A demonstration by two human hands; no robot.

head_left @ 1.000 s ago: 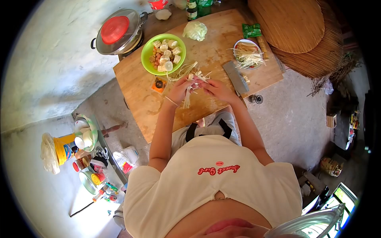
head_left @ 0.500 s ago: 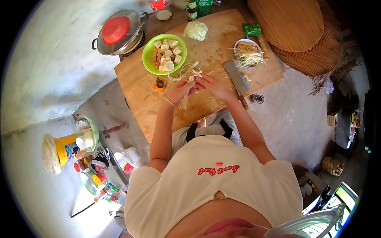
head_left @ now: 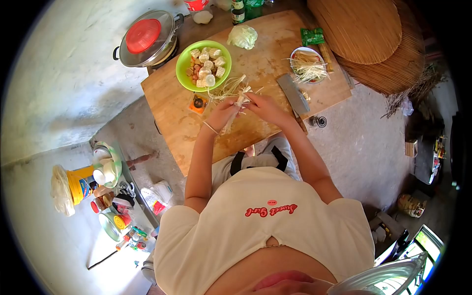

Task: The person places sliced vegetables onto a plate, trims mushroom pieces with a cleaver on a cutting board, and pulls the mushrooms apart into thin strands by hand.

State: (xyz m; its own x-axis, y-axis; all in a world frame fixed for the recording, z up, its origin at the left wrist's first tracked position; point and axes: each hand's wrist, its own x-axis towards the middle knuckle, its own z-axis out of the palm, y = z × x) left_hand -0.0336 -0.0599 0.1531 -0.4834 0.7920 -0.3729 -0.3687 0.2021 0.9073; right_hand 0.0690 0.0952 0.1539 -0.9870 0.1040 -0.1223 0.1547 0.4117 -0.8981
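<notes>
My left hand (head_left: 222,114) is closed around a small bunch of enoki mushrooms (head_left: 242,100), held above the wooden table top (head_left: 179,130). From the other side, my right hand (head_left: 265,108) pinches the same bunch near its upper end. Loose pale strands (head_left: 230,87) lie just beyond my fingers, beside a lime-green bowl (head_left: 182,78) of cut corn pieces and small sausage pieces. To the right of my hands rests a cleaver (head_left: 292,93) with a wide grey blade. Farther right, a white bowl (head_left: 322,55) is heaped with thin pale strands and yellowish sticks.
A cabbage (head_left: 242,37) sits at the back of the table, near bottles (head_left: 238,12). A lidded pan (head_left: 164,37) with a red basket on top stands back left. A small orange packet (head_left: 198,104) lies by my left hand, a green packet (head_left: 312,36) at the back right.
My right hand has shifted slightly upward along the bunch, and more of the enoki shows between my hands. The bowls, cleaver and cabbage have stayed in place.
</notes>
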